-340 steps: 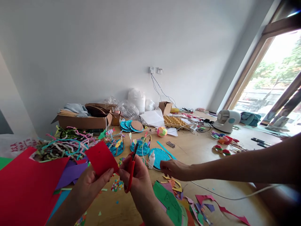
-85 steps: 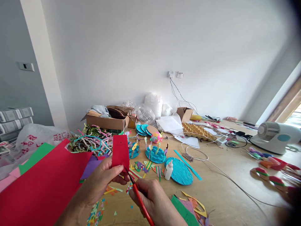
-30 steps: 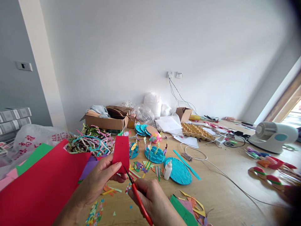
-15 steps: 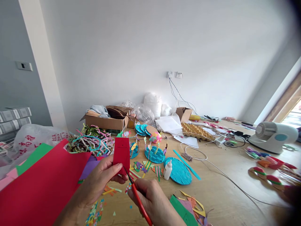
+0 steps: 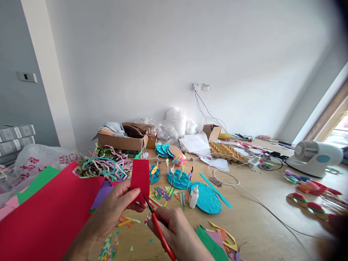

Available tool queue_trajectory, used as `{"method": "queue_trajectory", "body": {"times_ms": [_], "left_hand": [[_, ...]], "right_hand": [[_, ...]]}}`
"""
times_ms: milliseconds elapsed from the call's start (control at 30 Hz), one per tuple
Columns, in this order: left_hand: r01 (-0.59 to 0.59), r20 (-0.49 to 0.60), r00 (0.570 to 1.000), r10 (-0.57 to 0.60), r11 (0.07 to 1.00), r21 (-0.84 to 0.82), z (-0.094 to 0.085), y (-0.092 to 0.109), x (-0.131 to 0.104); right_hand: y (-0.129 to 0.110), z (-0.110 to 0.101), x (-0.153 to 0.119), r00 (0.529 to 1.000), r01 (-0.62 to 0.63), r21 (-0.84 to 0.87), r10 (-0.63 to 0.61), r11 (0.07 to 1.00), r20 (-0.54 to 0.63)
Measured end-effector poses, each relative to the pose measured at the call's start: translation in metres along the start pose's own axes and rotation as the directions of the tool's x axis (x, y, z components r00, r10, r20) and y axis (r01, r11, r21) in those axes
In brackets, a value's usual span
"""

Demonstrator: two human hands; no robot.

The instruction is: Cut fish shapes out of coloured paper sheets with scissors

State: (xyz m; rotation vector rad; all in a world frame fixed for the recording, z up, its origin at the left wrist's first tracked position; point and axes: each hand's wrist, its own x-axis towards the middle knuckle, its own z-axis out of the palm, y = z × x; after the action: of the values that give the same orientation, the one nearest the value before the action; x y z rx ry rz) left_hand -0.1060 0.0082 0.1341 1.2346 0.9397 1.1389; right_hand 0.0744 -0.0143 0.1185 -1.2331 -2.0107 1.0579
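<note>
A small red paper piece (image 5: 140, 174) with a faint drawn shape stands upright in my left hand (image 5: 126, 199), pinched between thumb and fingers near its lower part. My right hand (image 5: 174, 224) is closed around the red-handled scissors (image 5: 160, 228). Their dark blades point up and to the left and lie at the lower right part of the red piece. Left of my hands is a large red sheet (image 5: 49, 214), with green, pink and purple sheets partly under it. Cut paper fish (image 5: 163, 193) lie beyond my right hand.
A white glue bottle (image 5: 194, 197) stands beside a blue textured disc (image 5: 208, 198). Paper scraps (image 5: 110, 246) lie below my left hand, and green paper (image 5: 210, 243) at the front. Pipe cleaners (image 5: 106, 163), a cardboard box (image 5: 122, 142) and a fan (image 5: 317, 157) surround the work area.
The view has shifted very slightly. Both hands, the red piece and the scissors keep nearly the same places.
</note>
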Motion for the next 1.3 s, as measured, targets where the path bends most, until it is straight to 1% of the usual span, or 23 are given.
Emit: {"method": "queue_trajectory", "body": {"times_ms": [133, 400, 567, 733, 1000, 1167, 1300], "left_hand": [[0.013, -0.006, 1.000, -0.014, 1.000, -0.012, 0.002, 0.000, 0.001], [0.029, -0.019, 0.999, -0.030, 0.999, -0.039, 0.005, 0.002, 0.000], [0.016, -0.018, 1.000, -0.017, 0.998, -0.057, 0.005, 0.001, -0.001], [0.007, -0.017, 1.000, -0.008, 0.997, -0.075, 0.005, 0.000, 0.000], [0.006, -0.017, 1.000, -0.007, 0.998, -0.058, 0.006, 0.001, 0.000], [0.010, -0.034, 0.999, -0.012, 0.999, -0.040, 0.005, 0.001, 0.000], [-0.002, -0.015, 1.000, 0.002, 1.000, 0.013, 0.002, 0.000, 0.000]], "right_hand": [[-0.003, 0.000, 0.001, 1.000, -0.018, 0.003, 0.018, 1.000, -0.003], [0.000, 0.000, 0.002, 1.000, 0.010, -0.009, -0.011, 1.000, -0.005], [-0.004, -0.002, 0.001, 1.000, -0.003, -0.036, 0.002, 0.999, -0.010], [-0.010, -0.003, -0.001, 0.999, -0.023, -0.047, 0.024, 0.999, 0.024], [-0.006, -0.001, 0.000, 0.999, -0.043, -0.027, 0.043, 0.999, 0.028], [-0.001, -0.001, 0.000, 1.000, -0.004, -0.040, 0.004, 0.999, 0.007], [-0.002, -0.003, 0.001, 1.000, 0.002, -0.075, -0.003, 0.997, -0.011]]}}
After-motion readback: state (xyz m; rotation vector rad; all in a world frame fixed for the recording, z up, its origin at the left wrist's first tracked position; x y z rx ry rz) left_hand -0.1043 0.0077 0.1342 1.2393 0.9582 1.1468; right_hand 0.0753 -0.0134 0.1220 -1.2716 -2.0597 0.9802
